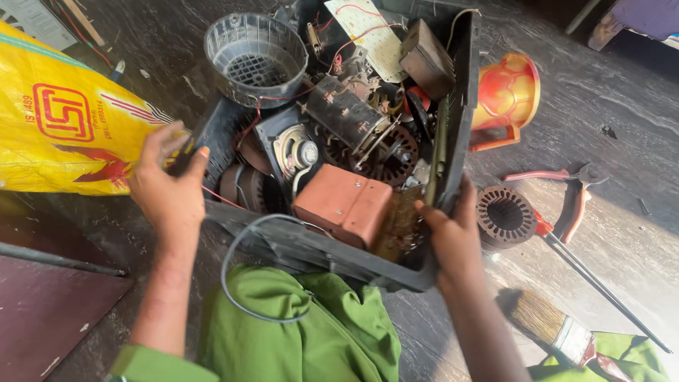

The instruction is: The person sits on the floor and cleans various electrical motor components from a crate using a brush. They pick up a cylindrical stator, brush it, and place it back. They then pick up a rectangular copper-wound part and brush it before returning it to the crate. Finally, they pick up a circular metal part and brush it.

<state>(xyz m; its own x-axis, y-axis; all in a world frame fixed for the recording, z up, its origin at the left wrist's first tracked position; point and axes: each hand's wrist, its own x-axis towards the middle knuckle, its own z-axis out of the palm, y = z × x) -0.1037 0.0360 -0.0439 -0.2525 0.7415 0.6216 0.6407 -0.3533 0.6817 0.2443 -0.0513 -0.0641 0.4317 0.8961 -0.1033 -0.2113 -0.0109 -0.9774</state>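
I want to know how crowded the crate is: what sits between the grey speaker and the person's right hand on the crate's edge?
In the head view, a reddish-brown box lies between the grey speaker and the right hand, inside the black crate.

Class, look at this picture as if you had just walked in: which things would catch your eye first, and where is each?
First, the dark crate of motor parts and wires at centre, gripped at its near corners by the left hand and right hand. The bright yellow sack fills the left edge. Right of the crate stands an orange and yellow cup, with red-handled pliers nearer.
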